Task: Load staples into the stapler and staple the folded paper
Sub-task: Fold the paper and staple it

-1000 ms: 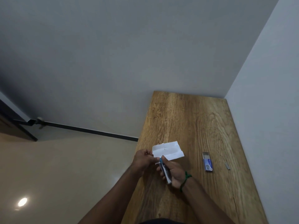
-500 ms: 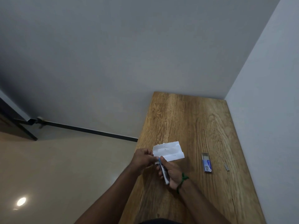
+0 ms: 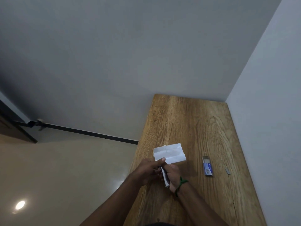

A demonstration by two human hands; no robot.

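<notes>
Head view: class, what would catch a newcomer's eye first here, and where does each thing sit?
Two hands meet at the near left edge of the long wooden table: the left hand pinches a corner of the white folded paper, the right hand grips a slim metal stapler. To their right lie a small open blue staple box and a loose grey staple strip.

The right grip (image 3: 173, 175) is holding the stapler (image 3: 164, 176), left grip (image 3: 149, 170) is pinching the folded paper (image 3: 170, 153) at 7 o'clock, staple box (image 3: 207, 166) is sitting at its 3 o'clock.
</notes>
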